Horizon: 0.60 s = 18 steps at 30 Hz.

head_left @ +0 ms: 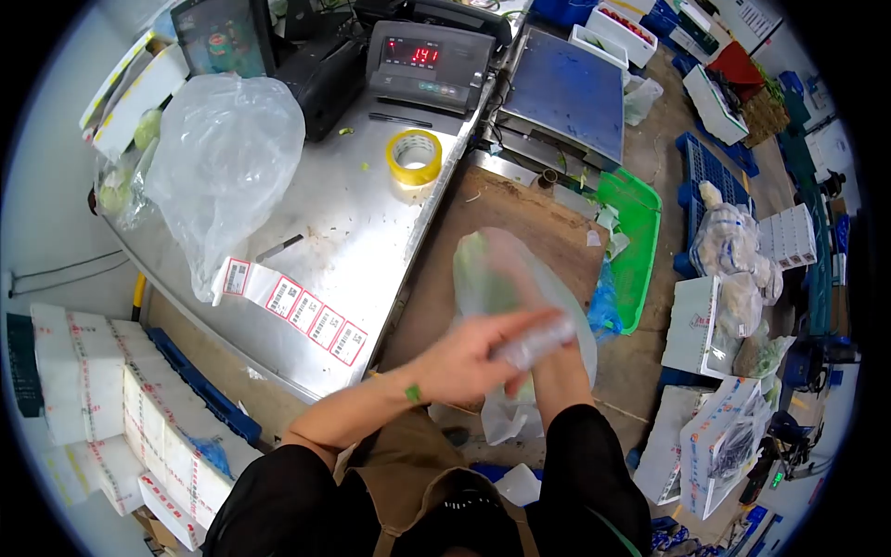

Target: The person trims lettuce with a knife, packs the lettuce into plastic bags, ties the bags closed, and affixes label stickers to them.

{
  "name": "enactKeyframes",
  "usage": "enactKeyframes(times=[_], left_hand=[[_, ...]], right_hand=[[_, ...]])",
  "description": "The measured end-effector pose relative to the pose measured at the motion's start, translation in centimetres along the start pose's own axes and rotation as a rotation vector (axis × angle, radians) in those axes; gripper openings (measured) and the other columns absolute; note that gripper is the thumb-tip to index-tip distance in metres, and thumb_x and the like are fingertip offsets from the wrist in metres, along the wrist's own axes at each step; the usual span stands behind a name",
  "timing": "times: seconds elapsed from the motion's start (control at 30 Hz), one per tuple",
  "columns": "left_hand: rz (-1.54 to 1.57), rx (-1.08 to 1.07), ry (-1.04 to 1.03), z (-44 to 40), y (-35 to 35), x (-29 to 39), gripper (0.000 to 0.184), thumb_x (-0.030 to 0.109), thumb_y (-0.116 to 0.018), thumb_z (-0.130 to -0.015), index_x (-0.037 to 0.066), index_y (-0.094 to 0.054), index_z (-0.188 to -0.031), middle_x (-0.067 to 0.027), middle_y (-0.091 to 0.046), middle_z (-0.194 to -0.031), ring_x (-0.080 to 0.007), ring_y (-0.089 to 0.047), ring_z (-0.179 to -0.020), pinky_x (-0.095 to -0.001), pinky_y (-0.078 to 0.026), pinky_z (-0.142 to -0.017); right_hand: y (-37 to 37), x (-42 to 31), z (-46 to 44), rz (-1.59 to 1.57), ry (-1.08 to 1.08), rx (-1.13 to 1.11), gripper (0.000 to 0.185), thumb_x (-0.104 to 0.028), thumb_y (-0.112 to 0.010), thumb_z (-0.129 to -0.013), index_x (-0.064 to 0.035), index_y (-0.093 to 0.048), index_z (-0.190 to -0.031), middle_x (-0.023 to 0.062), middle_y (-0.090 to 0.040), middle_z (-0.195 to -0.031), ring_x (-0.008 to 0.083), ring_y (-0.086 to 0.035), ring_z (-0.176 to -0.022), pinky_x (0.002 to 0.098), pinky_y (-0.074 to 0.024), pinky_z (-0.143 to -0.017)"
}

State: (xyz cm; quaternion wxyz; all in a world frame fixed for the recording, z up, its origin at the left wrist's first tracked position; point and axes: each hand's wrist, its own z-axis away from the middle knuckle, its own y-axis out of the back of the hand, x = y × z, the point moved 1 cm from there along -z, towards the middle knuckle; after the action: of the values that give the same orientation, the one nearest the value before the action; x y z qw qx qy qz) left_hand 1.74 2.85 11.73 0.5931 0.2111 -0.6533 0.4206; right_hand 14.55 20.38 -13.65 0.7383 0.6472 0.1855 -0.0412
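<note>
A clear plastic bag (568, 325) with something pale green inside, perhaps a vegetable, lies on the brown board in front of me. My left hand (469, 357) reaches across from the left, its fingers closed around a bunched, whitish piece of clear plastic (536, 342), which looks like part of the bag. Crossing beneath it, my right hand (522, 278) is over the bag and badly smeared by motion, so its fingers cannot be read. A green leaf scrap (413, 394) sticks to my left wrist.
On the steel table (362, 232) are a yellow tape roll (414, 157), a strip of printed labels (311, 316), a large plastic bag (227, 158) and a scale display (429, 60). The brown board (436, 269) adjoins a green crate (640, 241). Foam boxes (691, 325) stand at right.
</note>
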Motion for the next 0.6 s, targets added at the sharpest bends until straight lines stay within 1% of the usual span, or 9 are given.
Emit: enactKeyframes(times=[0.07, 0.13, 0.27, 0.43, 0.47, 0.5, 0.53, 0.57, 0.6], left_hand=[[0.111, 0.137, -0.145, -1.1, 3.0, -0.7, 0.047, 0.007, -0.052, -0.084, 0.004, -0.042, -0.13, -0.0132, -0.058, -0.113, -0.0113, -0.055, -0.064, -0.0234, -0.047, -0.059], [0.156, 0.314, -0.167, -2.3, 5.1, 0.4, 0.05, -0.001, -0.05, -0.08, 0.002, -0.042, -0.129, -0.0094, -0.059, -0.114, -0.0096, -0.055, -0.064, -0.019, -0.044, -0.06], [0.144, 0.369, -0.19, -4.1, 7.2, 1.7, 0.051, 0.003, -0.054, -0.077, 0.002, -0.045, -0.127, -0.0098, -0.059, -0.112, -0.0074, -0.054, -0.065, -0.0179, -0.037, -0.054], [-0.17, 0.362, -0.22, -6.0, 6.4, 0.4, 0.052, 0.009, -0.058, -0.078, 0.002, -0.044, -0.128, -0.0097, -0.058, -0.115, -0.0072, -0.055, -0.071, -0.0179, -0.042, -0.062], [-0.229, 0.351, -0.309, -6.4, 5.6, -0.2, 0.056, 0.009, -0.061, -0.076, 0.002, -0.044, -0.129, -0.0102, -0.056, -0.118, -0.0077, -0.057, -0.075, -0.0201, -0.045, -0.065], [-0.377, 0.354, -0.231, -6.5, 4.4, -0.3, 0.058, 0.009, -0.063, -0.074, 0.001, -0.044, -0.129, -0.0111, -0.054, -0.12, -0.0081, -0.057, -0.076, -0.0228, -0.046, -0.064], [-0.458, 0.272, -0.254, -6.6, 4.1, -1.2, 0.059, 0.008, -0.064, -0.073, 0.0, -0.044, -0.129, -0.0116, -0.054, -0.12, -0.0102, -0.058, -0.076, -0.024, -0.047, -0.062], [-0.528, 0.226, -0.135, -6.5, 4.2, -2.1, 0.059, 0.007, -0.064, -0.073, 0.0, -0.045, -0.128, -0.0124, -0.055, -0.119, -0.0118, -0.058, -0.081, -0.0237, -0.047, -0.07], [-0.556, 0.181, -0.167, -6.6, 4.1, -4.0, 0.054, 0.006, -0.062, -0.074, -0.001, -0.047, -0.125, -0.012, -0.057, -0.115, -0.014, -0.058, -0.087, -0.0255, -0.045, -0.079]], right_hand=[[-0.5, 0.5, -1.3, 0.012, -0.029, -0.015, 0.031, -0.028, -0.057, -0.076, -0.0059, -0.057, -0.098, 0.0208, -0.061, -0.091, 0.036, -0.059, -0.085, 0.0426, -0.047, -0.075], [-0.7, 1.1, -2.4, 0.006, -0.054, -0.021, 0.033, -0.028, -0.055, -0.078, -0.0063, -0.055, -0.103, 0.0217, -0.06, -0.094, 0.0365, -0.058, -0.087, 0.0427, -0.046, -0.078], [0.1, 1.0, -0.5, -0.095, -0.076, 0.153, 0.037, -0.029, -0.051, -0.082, -0.0071, -0.05, -0.112, 0.0233, -0.058, -0.099, 0.0375, -0.056, -0.092, 0.0429, -0.0441, -0.082], [0.8, -3.2, 15.7, -0.414, -0.034, 0.575, 0.042, -0.03, -0.047, -0.087, -0.0082, -0.045, -0.123, 0.0254, -0.056, -0.106, 0.0388, -0.054, -0.098, 0.0433, -0.0416, -0.088], [1.1, -3.9, 19.6, -0.482, -0.057, 0.538, 0.043, -0.03, -0.046, -0.088, -0.0084, -0.044, -0.125, 0.0258, -0.056, -0.107, 0.039, -0.054, -0.099, 0.0433, -0.0411, -0.089], [1.8, -4.4, 23.1, -0.604, -0.084, 0.38, 0.044, -0.03, -0.045, -0.089, -0.0086, -0.042, -0.128, 0.0262, -0.055, -0.109, 0.0393, -0.053, -0.101, 0.0434, -0.0406, -0.09], [4.7, -4.7, 25.8, -0.858, -0.108, 0.11, 0.04, -0.028, -0.044, -0.09, -0.0053, -0.045, -0.123, 0.0244, -0.052, -0.113, 0.0364, -0.05, -0.106, 0.0419, -0.0391, -0.091], [7.6, -4.9, 28.6, -1.064, -0.193, -0.159, 0.037, -0.027, -0.043, -0.092, -0.0021, -0.047, -0.119, 0.0226, -0.05, -0.118, 0.0336, -0.047, -0.11, 0.0404, -0.0377, -0.093], [6.7, -4.4, 29.8, -0.994, -0.033, 0.004, 0.026, -0.02, -0.045, -0.09, 0.0015, -0.053, -0.101, 0.0215, -0.052, -0.107, 0.0325, -0.051, -0.1, 0.0408, -0.0403, -0.085]])
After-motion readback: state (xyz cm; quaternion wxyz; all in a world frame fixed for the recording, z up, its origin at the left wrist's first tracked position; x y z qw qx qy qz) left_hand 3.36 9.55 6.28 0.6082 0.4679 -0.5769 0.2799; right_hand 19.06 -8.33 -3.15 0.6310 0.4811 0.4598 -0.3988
